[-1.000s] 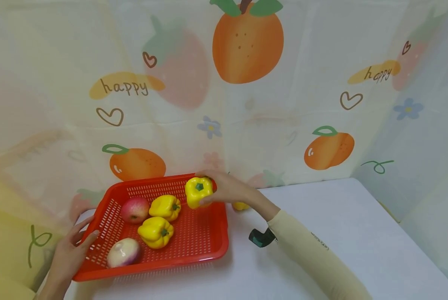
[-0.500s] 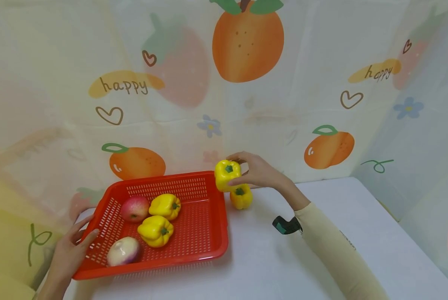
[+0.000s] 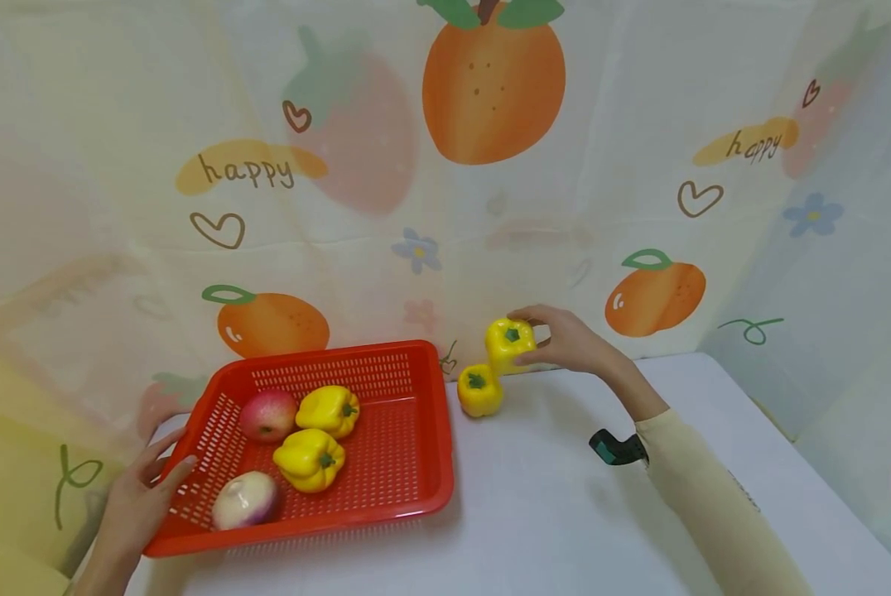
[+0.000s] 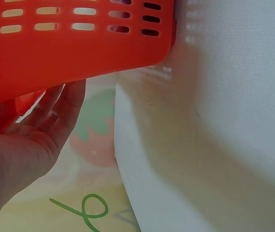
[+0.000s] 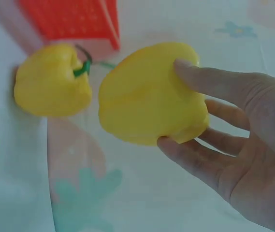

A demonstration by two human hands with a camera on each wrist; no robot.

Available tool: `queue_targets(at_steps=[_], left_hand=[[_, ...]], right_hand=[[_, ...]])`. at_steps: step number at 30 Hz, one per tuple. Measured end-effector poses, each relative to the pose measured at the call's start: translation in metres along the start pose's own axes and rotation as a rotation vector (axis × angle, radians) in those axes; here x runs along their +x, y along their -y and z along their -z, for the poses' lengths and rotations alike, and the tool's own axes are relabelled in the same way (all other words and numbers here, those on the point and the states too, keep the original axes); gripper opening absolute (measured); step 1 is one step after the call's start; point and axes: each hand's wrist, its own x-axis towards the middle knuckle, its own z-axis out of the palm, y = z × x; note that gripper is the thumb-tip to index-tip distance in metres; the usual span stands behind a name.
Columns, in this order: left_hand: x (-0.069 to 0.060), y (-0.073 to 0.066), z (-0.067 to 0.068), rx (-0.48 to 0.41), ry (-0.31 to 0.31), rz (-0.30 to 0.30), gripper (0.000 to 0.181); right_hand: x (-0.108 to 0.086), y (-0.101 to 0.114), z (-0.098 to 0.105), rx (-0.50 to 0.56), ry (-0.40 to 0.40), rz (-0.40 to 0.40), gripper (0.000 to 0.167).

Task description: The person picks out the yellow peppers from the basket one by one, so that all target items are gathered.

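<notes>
My right hand [image 3: 570, 341] holds a yellow bell pepper [image 3: 510, 341] between thumb and fingers, up by the back edge of the table. In the right wrist view this pepper [image 5: 147, 94] hangs beside a second yellow bell pepper [image 5: 52, 81], which stands on the table right of the basket. My left hand [image 3: 134, 505] grips the left rim of the red perforated basket [image 3: 445, 463]; some of its fingers are hidden by the rim. Inside lie an apple [image 3: 268, 415], a white and purple turnip [image 3: 244, 500] and two yellow bell peppers [image 3: 310, 460].
The white table [image 3: 550, 530] ends at a fruit-printed cloth [image 3: 520, 240] hanging behind it and at the sides. A dark wrist device [image 3: 615, 448] sits at the right forearm. The table's left edge [image 4: 123, 169] lies close under the basket.
My right hand has carried its bell pepper out from over the basket, rightward past the pepper standing on the table. The left hand and the basket stay put.
</notes>
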Motion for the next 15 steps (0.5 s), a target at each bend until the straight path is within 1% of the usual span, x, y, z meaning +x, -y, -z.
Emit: queue_targets(at_steps=[4, 7, 11, 15], left_hand=[[-0.001, -0.001, 0.0, 0.002, -0.001, -0.009, 0.063], [-0.001, -0.002, 0.0, 0.014, 0.002, 0.013, 0.063], [0.0, -0.002, 0.002, 0.019, 0.002, 0.039, 0.064], [0.0, -0.002, 0.001, 0.002, 0.0, 0.033, 0.063]], right_hand=[[-0.006, -0.009, 0.009, -0.032, -0.011, -0.027, 0.069], [-0.008, -0.013, 0.013, -0.054, -0.017, -0.038, 0.068], [-0.008, -0.02, 0.011, -0.05, -0.021, -0.033, 0.065], [-0.009, -0.028, 0.006, -0.046, -0.017, -0.043, 0.065]])
